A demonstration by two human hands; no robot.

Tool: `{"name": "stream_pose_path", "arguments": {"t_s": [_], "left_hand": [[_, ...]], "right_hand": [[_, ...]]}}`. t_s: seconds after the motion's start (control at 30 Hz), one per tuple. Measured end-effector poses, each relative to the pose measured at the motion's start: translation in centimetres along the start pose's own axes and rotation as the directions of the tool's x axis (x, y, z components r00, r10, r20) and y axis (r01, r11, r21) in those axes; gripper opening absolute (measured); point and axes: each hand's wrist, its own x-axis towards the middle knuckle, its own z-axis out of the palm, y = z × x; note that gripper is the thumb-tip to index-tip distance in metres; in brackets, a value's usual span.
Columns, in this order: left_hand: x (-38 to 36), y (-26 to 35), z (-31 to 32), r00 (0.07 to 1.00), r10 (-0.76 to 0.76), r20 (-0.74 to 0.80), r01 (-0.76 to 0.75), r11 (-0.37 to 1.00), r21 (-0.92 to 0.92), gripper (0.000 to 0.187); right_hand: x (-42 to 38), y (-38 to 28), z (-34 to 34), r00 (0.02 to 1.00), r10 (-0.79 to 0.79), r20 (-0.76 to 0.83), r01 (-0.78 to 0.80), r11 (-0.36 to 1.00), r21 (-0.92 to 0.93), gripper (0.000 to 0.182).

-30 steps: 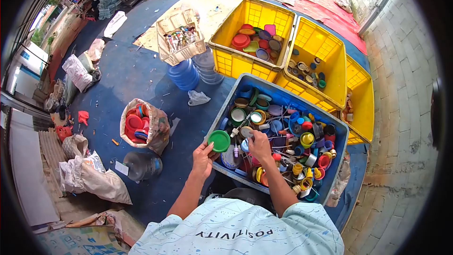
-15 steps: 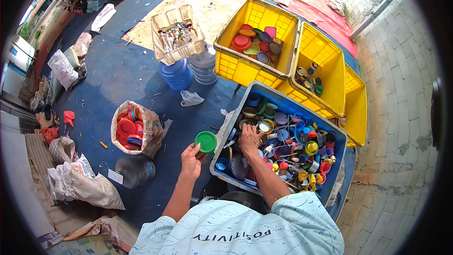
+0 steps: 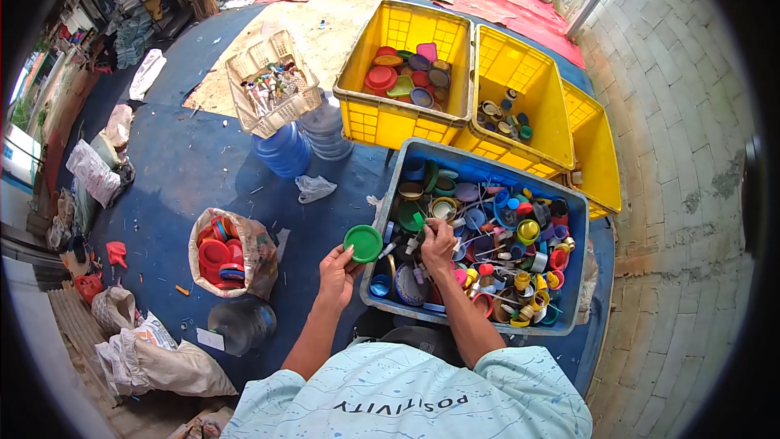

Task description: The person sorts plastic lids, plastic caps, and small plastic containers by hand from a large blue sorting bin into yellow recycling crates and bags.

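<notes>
My left hand [image 3: 335,275] is closed on the rim of a round green lid [image 3: 362,244], held just outside the left edge of the blue bin [image 3: 479,158]. Over the bin, my right hand [image 3: 439,245] has its fingers pressed together beside a small bright green piece [image 3: 418,218]; whether the fingers grip it is too small to tell. Below the hand, the bin holds several mixed caps, lids and pump tops. Another dark green lid [image 3: 409,213] lies among them, near the bin's left side.
Yellow crates [image 3: 406,118] with lids stand behind the bin. A cream basket [image 3: 268,124] rests on large blue bottles [image 3: 282,152]. To the left are a sack [image 3: 262,256] of red lids, a dark bottle [image 3: 244,325] and white sacks [image 3: 183,366]. A block wall [image 3: 674,195] rises at right.
My right hand has lifted from among the lids, and its fingers have drawn together. A bright green piece now shows beside it. My left hand still holds the green lid; the view has shifted slightly.
</notes>
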Motion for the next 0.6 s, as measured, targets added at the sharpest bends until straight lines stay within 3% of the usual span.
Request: {"name": "stream_pose_path", "arguments": {"t_s": [0.07, 0.1, 0.13, 0.2, 0.37, 0.6], "left_hand": [[0.0, -0.3, 0.1, 1.000, -0.023, 0.012, 0.023, 1.000, -0.003, 0.017], [0.1, -0.5, 0.1, 0.999, -0.035, 0.023, 0.035, 0.999, -0.003, 0.017], [0.1, -0.7, 0.1, 0.998, -0.048, 0.034, 0.048, 0.999, -0.003, 0.017], [0.2, -0.8, 0.4, 0.996, -0.072, 0.049, 0.071, 0.997, 0.013, 0.017], [0.7, -0.9, 1.4, 0.990, -0.118, 0.077, 0.112, 0.991, 0.073, 0.018], [0.6, -1.1, 2.9, 0.980, -0.140, 0.142, 0.123, 0.984, 0.126, 0.017]], "right_hand": [[-0.2, -0.5, -1.1, 0.952, 0.300, -0.059, -0.274, 0.922, 0.275, 0.020], [-0.1, -0.1, -1.7, 0.949, 0.310, -0.065, -0.269, 0.897, 0.351, 0.028], [-0.4, 0.2, -2.7, 0.879, 0.473, 0.068, -0.448, 0.768, 0.458, 0.026], [-0.9, -0.4, -3.7, 0.803, 0.587, 0.106, -0.417, 0.425, 0.804, 0.026], [-2.5, -2.0, -7.3, 0.803, 0.538, 0.256, -0.481, 0.333, 0.811, 0.029], [-4.7, -3.1, -9.6, 0.810, 0.513, 0.285, -0.517, 0.394, 0.760, 0.018]]}}
